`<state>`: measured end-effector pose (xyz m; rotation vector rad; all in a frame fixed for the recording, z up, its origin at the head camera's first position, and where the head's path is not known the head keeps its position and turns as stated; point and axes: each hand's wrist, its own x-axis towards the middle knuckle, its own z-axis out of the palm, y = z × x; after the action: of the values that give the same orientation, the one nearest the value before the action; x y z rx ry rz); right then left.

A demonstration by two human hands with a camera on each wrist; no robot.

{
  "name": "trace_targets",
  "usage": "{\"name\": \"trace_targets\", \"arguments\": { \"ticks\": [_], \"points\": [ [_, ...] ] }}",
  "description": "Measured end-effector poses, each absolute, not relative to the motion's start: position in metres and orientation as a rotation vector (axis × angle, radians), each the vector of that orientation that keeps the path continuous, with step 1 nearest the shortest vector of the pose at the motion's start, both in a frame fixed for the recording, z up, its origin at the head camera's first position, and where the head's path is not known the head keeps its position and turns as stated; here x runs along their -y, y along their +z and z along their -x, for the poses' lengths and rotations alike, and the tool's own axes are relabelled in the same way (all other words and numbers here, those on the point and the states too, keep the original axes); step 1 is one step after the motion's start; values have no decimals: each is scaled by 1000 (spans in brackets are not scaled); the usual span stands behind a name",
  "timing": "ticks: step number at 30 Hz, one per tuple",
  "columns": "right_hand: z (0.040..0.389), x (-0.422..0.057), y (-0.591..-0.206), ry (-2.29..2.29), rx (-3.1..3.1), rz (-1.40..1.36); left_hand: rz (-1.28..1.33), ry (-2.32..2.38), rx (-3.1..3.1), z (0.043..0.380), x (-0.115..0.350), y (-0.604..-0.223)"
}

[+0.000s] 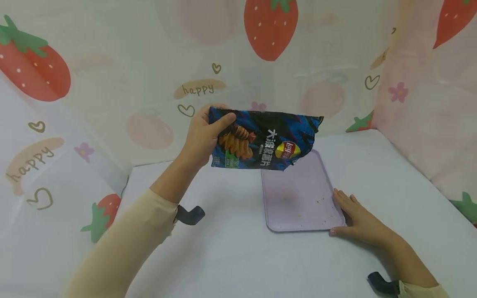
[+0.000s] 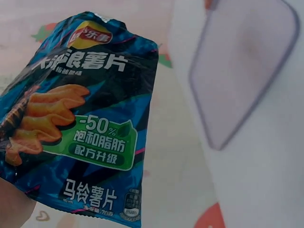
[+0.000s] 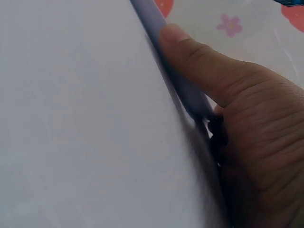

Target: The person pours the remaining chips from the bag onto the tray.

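In the head view my left hand [image 1: 204, 134] grips a blue and black potato chip bag [image 1: 257, 153] by one end, thumb across its front. The bag is raised and lies sideways, its far end crumpled, overlapping the back of a light purple tray [image 1: 298, 190]. The left wrist view shows the bag's printed front [image 2: 99, 114], with only a bit of the hand [image 2: 14, 204] at its lower corner. My right hand [image 1: 363, 223] rests at the tray's near right corner, fingers along the side and thumb by the front edge. In the right wrist view that thumb [image 3: 199, 59] touches the tray's edge [image 3: 190, 97].
Small crumbs [image 1: 320, 202] lie scattered on the tray. It sits flat on a white table [image 1: 223, 248]. Behind and to both sides stand cloth walls [image 1: 149, 70] printed with strawberries. Black wrist mounts [image 1: 191, 215] stick out from both sleeves.
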<state>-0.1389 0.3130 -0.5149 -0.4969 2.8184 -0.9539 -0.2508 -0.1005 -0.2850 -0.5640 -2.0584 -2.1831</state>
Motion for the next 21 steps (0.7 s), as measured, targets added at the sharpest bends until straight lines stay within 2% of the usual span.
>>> {"name": "trace_targets", "arguments": {
  "ticks": [21],
  "points": [
    [139, -306, -514, -968, -2790, 452, 568, -2173, 2022, 265, 78, -335]
  ]
}}
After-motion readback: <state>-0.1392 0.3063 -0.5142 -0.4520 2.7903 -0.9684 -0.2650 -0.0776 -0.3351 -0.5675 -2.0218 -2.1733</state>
